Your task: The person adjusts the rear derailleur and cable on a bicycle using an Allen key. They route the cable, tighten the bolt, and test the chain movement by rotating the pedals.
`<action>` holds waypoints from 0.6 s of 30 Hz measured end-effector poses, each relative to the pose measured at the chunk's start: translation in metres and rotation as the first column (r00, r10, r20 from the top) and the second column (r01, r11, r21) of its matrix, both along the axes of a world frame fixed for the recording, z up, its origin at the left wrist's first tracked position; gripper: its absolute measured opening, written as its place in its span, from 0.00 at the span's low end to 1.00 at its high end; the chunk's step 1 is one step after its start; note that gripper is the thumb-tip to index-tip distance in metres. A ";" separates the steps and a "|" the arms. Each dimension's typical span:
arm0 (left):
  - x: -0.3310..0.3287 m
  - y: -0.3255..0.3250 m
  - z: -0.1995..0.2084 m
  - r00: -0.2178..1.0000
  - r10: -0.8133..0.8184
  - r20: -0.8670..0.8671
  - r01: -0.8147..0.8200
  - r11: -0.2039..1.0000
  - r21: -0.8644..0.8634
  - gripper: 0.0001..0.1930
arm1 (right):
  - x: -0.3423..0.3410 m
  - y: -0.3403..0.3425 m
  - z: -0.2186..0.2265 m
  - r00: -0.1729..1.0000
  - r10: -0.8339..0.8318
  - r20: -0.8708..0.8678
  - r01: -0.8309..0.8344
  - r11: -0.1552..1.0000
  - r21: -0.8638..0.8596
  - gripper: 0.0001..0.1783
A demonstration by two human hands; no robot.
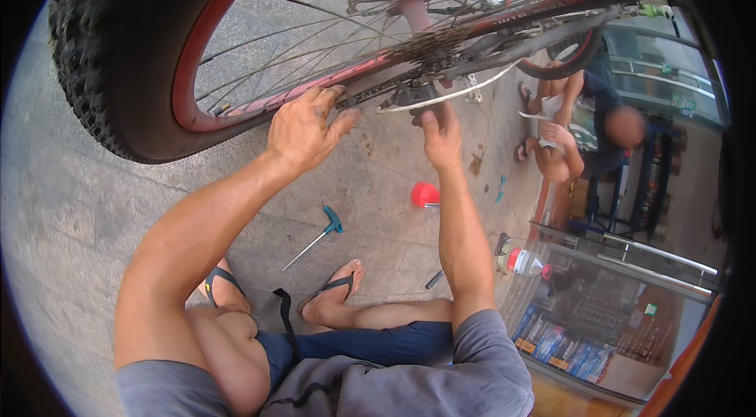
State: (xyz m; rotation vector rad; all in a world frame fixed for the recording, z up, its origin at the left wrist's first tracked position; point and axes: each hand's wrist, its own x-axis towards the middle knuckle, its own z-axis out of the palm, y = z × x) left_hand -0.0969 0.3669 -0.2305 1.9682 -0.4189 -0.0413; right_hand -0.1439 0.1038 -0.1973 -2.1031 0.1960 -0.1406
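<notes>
A bicycle wheel with a red rim and a knobby black tyre fills the upper part of the head view. My left hand, its fingers dark with grease, is at the lower rim. The chain runs from the cassette to between its thumb and fingers. Below the cassette, my right hand grips the rear derailleur from underneath, thumb in front and the other fingers partly hidden. A white cable housing curves just above this hand.
On the paving lie a teal T-handle hex key, a red cap-like object and a small dark rod. A clear bottle lies at right beside a glass display case. Another person sits at upper right.
</notes>
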 end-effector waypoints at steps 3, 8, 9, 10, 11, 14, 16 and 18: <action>0.003 0.000 0.001 0.986 -0.041 -0.163 0.032 0.998 -0.061 0.27 | 0.003 0.002 0.000 0.999 0.001 -0.048 -0.002 1.000 -0.015 0.35; 0.009 -0.011 0.001 0.899 0.028 -0.436 -0.100 0.985 -0.143 0.38 | 0.003 -0.010 -0.007 0.999 0.017 -0.030 -0.017 1.000 -0.019 0.31; 0.009 -0.012 -0.004 0.868 0.001 -0.497 -0.099 0.980 -0.170 0.39 | 0.003 -0.010 -0.005 1.000 0.015 -0.025 -0.016 1.000 -0.026 0.30; 0.011 -0.013 -0.011 0.832 -0.029 -0.554 -0.099 0.975 -0.199 0.40 | 0.003 -0.012 -0.002 0.999 0.011 -0.032 -0.013 0.998 -0.056 0.30; 0.012 -0.012 -0.018 0.791 -0.061 -0.608 -0.100 0.969 -0.228 0.41 | 0.003 -0.012 0.001 0.999 0.007 -0.040 -0.010 0.996 -0.087 0.29; 0.007 -0.009 -0.024 0.637 -0.079 -0.767 -0.082 0.982 -0.170 0.41 | 0.000 -0.014 0.015 0.995 0.054 -0.084 -0.068 0.981 -0.180 0.28; 0.007 -0.012 -0.024 0.560 -0.068 -0.826 -0.096 0.985 -0.146 0.40 | 0.000 -0.010 0.026 0.995 0.054 -0.089 -0.074 0.969 -0.237 0.28; 0.010 -0.014 -0.021 0.582 -0.069 -0.810 -0.114 0.980 -0.166 0.39 | -0.003 -0.009 0.036 0.991 0.057 -0.119 -0.090 0.951 -0.294 0.28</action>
